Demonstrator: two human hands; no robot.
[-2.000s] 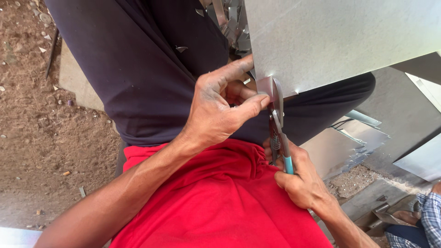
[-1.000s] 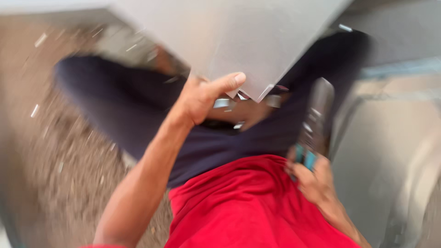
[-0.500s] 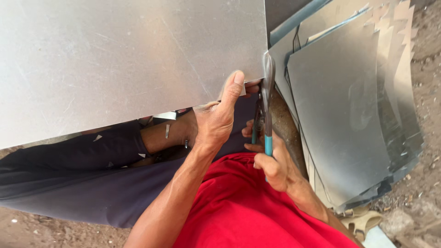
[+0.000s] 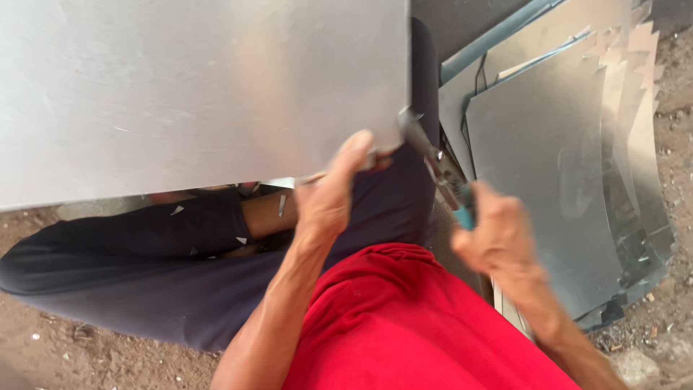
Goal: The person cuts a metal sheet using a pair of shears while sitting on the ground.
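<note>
Metal sheet [image 4: 202, 94] pinched by left hand [image 4: 328, 198]; right hand [image 4: 498, 235] clamped on snips [image 4: 440, 173]; dirt ground [image 4: 86, 357].

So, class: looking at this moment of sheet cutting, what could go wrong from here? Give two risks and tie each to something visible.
1. The left hand has its grip on the sheet edge beside the snips; a slip could cut the fingers.
2. The right hand works the snips bare, and metal slivers lie on the trousers; sharp offcuts could likely prick skin.
</note>
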